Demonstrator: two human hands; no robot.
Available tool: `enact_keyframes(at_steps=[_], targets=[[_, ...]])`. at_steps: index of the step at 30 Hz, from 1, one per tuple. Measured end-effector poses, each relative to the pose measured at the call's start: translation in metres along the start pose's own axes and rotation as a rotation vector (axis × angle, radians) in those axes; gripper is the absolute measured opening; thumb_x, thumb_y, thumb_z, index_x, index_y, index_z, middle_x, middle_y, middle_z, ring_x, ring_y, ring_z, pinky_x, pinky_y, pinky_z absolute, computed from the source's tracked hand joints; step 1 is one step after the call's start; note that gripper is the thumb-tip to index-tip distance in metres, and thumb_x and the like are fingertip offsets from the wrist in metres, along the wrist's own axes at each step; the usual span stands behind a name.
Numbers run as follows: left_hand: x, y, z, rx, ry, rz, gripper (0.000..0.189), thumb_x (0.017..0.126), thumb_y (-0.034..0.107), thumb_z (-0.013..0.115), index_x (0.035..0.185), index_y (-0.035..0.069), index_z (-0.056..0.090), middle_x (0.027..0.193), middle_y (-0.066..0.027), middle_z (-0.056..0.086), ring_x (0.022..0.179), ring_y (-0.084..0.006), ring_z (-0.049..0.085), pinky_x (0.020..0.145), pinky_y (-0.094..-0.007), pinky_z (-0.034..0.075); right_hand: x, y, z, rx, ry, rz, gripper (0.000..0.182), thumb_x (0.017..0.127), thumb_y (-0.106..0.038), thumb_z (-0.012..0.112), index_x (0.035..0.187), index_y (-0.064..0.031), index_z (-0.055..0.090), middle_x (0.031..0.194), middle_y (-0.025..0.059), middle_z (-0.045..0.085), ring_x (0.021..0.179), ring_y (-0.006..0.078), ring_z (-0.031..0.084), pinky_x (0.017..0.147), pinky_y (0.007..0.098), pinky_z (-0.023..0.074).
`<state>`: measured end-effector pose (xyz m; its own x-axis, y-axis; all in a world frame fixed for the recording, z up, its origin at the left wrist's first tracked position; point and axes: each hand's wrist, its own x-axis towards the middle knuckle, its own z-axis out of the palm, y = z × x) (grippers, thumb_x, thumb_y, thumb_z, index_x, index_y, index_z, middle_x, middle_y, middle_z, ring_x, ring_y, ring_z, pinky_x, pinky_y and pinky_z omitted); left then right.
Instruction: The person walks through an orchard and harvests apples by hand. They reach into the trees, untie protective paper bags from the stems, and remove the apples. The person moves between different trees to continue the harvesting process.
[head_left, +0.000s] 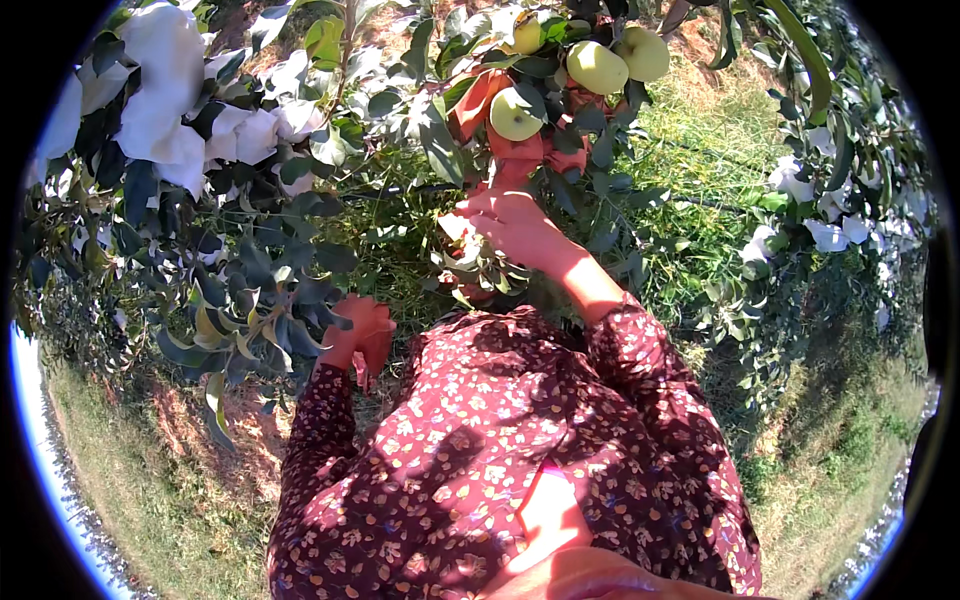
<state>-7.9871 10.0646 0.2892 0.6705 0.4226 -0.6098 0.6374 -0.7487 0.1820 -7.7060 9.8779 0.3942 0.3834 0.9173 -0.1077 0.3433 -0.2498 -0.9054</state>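
My right hand reaches up at the centre, fingers bent around a pale, paper-like piece among leaves. Just beyond its knuckles hangs crumpled red paper, below a pale green apple. Two more green apples, one in front of another, hang higher on the same branch. At lower left, my left hand is curled beside a leafy shoot. A reddish scrap, apparently paper, dangles under its fingers; leaves cover part of that hand.
White paper bags crowd the branches at left, and more white bags hang at right. A leafy shoot juts out near my left forearm. A dark thin line crosses behind the branches above the grass.
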Motion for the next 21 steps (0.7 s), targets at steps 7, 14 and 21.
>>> enact_keyframes(at_steps=[7,14,21], targets=[[0.075,0.122,-0.098,-0.888,0.658,0.514,0.028,0.089,0.008,0.058,0.115,0.001,0.062,0.099,-0.0108,0.064,0.087,-0.0202,0.059,0.080,-0.0280,0.045,0.053,-0.077,-0.035,-0.228,0.535,-0.450,0.012,0.077,-0.003,0.056,0.086,-0.0055,0.063,0.093,0.0131,0.062,0.087,0.0317,0.062,0.074,0.0377,0.0513],[0.267,0.152,-0.167,-1.860,0.210,0.895,0.017,0.094,0.011,0.052,0.098,0.004,0.068,0.094,-0.0042,0.069,0.080,-0.0119,0.062,0.070,-0.0254,0.049,0.100,-0.066,-0.049,-0.862,0.318,-0.230,0.024,0.081,-0.013,0.057,0.104,-0.0037,0.057,0.086,0.0189,0.061,0.083,0.0374,0.061,0.072,0.0449,0.0495],[0.178,0.183,-0.247,-1.210,0.261,0.759,0.028,0.092,0.016,0.055,0.115,0.005,0.066,0.102,-0.0044,0.068,0.093,-0.0118,0.060,0.084,-0.0270,0.047,0.039,-0.041,-0.050,-0.794,0.647,-0.137,0.023,0.088,-0.023,0.056,0.099,-0.0079,0.069,0.097,0.0130,0.068,0.082,0.0328,0.066,0.072,0.0390,0.0542]])
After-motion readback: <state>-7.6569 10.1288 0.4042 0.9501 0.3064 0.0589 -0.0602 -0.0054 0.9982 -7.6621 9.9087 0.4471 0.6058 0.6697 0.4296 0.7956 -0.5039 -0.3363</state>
